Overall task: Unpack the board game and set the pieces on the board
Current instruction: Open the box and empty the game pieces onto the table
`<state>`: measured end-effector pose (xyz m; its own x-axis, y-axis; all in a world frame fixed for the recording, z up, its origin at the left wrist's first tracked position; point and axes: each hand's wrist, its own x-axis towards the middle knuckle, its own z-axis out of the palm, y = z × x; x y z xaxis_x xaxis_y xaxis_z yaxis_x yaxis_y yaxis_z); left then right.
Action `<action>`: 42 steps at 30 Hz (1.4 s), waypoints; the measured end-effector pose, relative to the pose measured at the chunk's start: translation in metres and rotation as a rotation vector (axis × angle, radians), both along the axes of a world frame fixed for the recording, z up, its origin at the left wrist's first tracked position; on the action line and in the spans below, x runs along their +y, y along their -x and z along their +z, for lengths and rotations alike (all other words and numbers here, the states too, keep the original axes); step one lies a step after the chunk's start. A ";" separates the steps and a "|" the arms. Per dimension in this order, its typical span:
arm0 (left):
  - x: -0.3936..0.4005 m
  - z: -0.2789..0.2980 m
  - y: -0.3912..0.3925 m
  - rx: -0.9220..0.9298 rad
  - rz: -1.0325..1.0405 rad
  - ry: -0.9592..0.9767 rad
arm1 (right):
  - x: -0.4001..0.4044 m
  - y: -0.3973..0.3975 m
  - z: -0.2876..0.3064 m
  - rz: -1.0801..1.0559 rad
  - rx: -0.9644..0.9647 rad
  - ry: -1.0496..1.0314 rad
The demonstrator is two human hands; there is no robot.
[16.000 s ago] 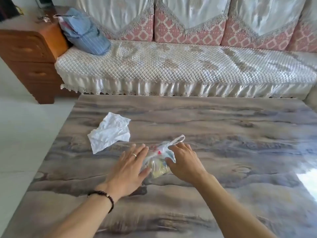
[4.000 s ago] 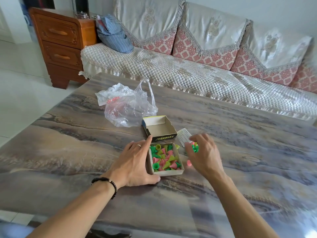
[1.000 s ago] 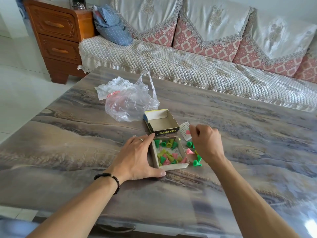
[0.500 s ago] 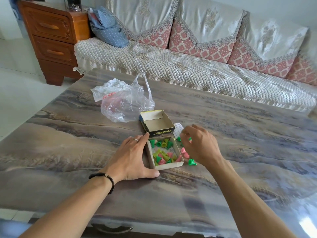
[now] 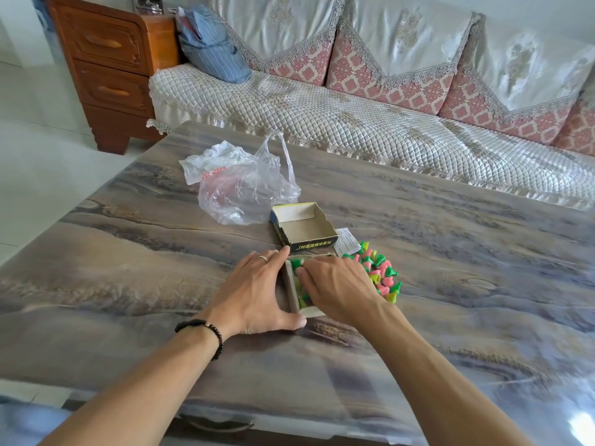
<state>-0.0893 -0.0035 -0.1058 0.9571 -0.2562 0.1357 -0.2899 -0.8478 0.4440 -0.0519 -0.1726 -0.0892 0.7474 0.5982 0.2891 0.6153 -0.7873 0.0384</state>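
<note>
A small cardboard box tray (image 5: 292, 289) lies on the marble-patterned table (image 5: 450, 252), with green, pink and yellow cone pieces (image 5: 296, 264) inside. My left hand (image 5: 257, 288) lies flat against the tray's left side, its thumb along the front edge. My right hand (image 5: 338, 284) reaches into the tray from the right, and its fingers curl down on the pieces and cover most of them. A pile of the same pieces (image 5: 381, 275) sits on the table just right of the tray. The box lid (image 5: 304, 228) lies open side up behind it.
A folded white printed paper (image 5: 346, 244) lies between the lid and the pile. A crumpled clear plastic bag (image 5: 244, 194) sits at the back left. A sofa (image 5: 354, 123) runs behind the table, and a wooden drawer cabinet (image 5: 106, 66) stands at the far left.
My right hand has moved left from the loose pieces into the tray. The pile beside the tray has grown. My left hand stays against the tray.
</note>
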 end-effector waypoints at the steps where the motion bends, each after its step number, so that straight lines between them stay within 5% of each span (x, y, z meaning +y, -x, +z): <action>1: 0.000 0.000 0.000 0.003 0.000 -0.001 | 0.002 -0.001 0.002 -0.022 -0.003 0.021; 7: 0.000 0.001 0.000 0.006 0.004 0.006 | 0.008 0.001 0.009 -0.106 -0.129 0.109; 12: 0.000 0.000 0.000 -0.001 0.007 0.021 | 0.004 -0.003 0.004 -0.183 -0.066 -0.014; 21: 0.002 -0.005 -0.003 -0.012 -0.010 0.024 | -0.035 -0.026 0.022 -0.531 0.077 -0.644; 27: 0.002 -0.006 -0.003 0.000 0.008 0.030 | -0.079 -0.040 0.018 -0.695 0.052 -0.313; 31: 0.001 -0.007 -0.004 0.012 0.020 0.054 | -0.081 -0.037 0.011 -0.658 0.058 -0.112; 34: 0.001 -0.008 -0.004 0.011 0.017 0.050 | -0.078 -0.030 0.017 -0.619 -0.091 -0.172; 39: 0.001 -0.011 -0.007 0.015 0.022 0.035 | -0.042 -0.008 0.010 -0.106 -0.143 -0.256; 42: 0.001 -0.011 -0.006 0.006 0.028 0.043 | -0.023 0.000 -0.001 -0.034 -0.123 -0.152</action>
<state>-0.0831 -0.0021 -0.1168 0.9646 -0.2231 0.1406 -0.2635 -0.8356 0.4819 -0.0519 -0.1955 -0.0905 0.7197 0.5162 0.4643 0.5866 -0.8098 -0.0092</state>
